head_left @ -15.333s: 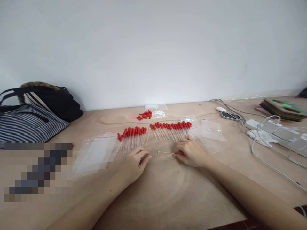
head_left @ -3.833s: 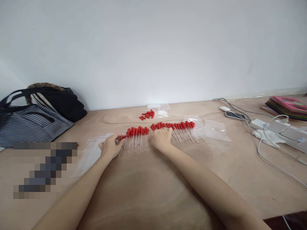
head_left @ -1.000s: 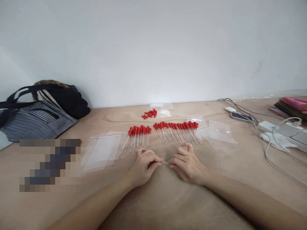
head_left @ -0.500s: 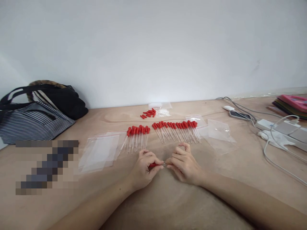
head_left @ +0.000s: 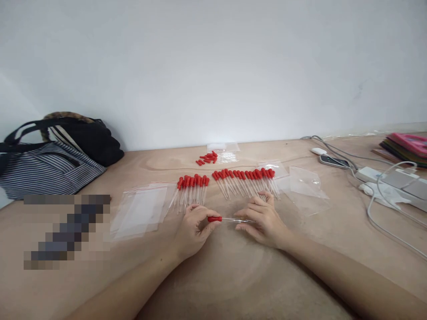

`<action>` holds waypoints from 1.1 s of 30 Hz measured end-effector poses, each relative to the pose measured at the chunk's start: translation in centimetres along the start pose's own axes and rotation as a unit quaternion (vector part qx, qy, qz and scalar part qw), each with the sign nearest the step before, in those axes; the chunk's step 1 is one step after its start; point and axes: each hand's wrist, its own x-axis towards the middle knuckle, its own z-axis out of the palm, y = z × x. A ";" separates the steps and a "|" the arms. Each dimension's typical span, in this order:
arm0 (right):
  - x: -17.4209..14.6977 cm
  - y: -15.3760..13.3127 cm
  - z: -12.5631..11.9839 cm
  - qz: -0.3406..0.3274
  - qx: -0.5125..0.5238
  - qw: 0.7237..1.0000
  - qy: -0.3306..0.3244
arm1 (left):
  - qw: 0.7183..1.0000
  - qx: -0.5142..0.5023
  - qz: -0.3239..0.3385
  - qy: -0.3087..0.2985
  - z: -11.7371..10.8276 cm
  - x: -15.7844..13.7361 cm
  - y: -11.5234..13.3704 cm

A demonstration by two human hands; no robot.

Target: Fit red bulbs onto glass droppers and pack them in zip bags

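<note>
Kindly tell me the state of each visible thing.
Red oblong bulb: fitted on clear thin tube, pinched in left hand
Red-bulbed clear pipettes: lying assembled, two groups
Loose red bulbs: scattered, tubeless
Red-edged clear plastic bags: flat, overlapping
White long power strip: plugs inserted
Striped fabric bag: handles raised

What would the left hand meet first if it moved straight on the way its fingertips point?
Most likely the right hand, opposite the left hand along the line of the clear tube, though one view leaves depth uncertain.
</note>
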 end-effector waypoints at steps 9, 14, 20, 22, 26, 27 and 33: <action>-0.5 -0.3 0.1 -0.033 -0.023 0.999 0.037 | 1.000 -0.028 -0.005 -0.002 0.7 -0.3 0.1; -0.5 -0.5 0.3 -0.028 -0.007 0.999 0.040 | 0.998 -0.060 -0.017 0.003 1.1 -0.5 -0.1; -0.7 -0.3 0.6 -0.020 -0.014 0.999 0.033 | 0.994 -0.102 -0.039 0.026 1.5 -0.7 0.0; -0.7 -0.4 0.6 -0.020 -0.009 0.999 0.035 | 0.992 -0.112 -0.041 0.030 1.5 -0.7 0.1; -0.6 -0.6 0.7 -0.016 0.002 0.999 0.040 | 0.991 -0.121 -0.038 0.043 1.7 -0.6 0.1; -0.6 -0.6 0.7 -0.015 0.000 0.999 0.039 | 0.991 -0.122 -0.040 0.046 1.8 -0.7 0.0; -0.4 -0.9 0.9 -0.014 -0.024 0.999 0.020 | 0.988 -0.119 -0.076 0.067 2.2 -0.8 0.0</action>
